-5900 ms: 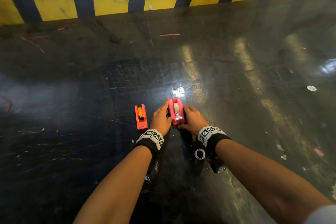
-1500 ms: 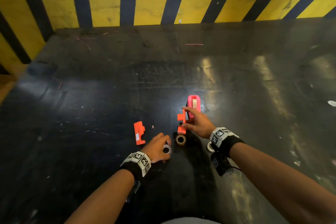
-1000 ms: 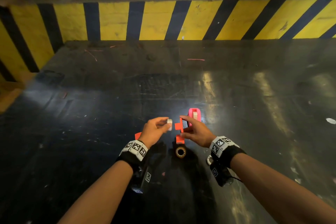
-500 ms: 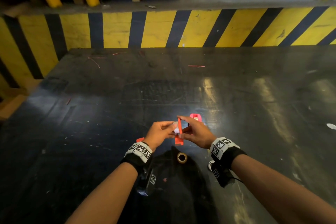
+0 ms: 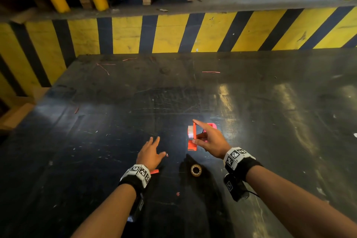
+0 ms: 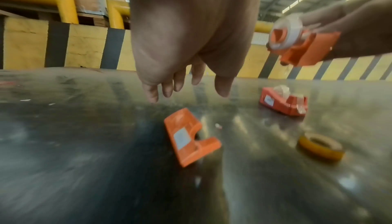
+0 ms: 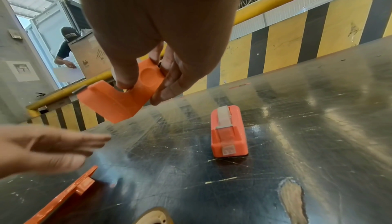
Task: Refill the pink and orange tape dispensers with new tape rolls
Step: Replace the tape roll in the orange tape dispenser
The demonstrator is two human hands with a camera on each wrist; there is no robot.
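Orange dispenser half [image 5: 193,137] pinched in right hand [image 5: 210,139]; left hand [image 5: 149,152] spread above loose cover [image 6: 189,137].

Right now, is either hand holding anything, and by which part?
The right hand pinches the orange dispenser half, tape roll fitted, by its body edges. The left hand holds nothing.

My right hand [image 5: 209,140] pinches the orange dispenser half [image 5: 192,142] with a pale tape roll [image 5: 190,132] above the dark surface [image 5: 270,141]; my left hand [image 5: 149,153] hovers, fingers spread.
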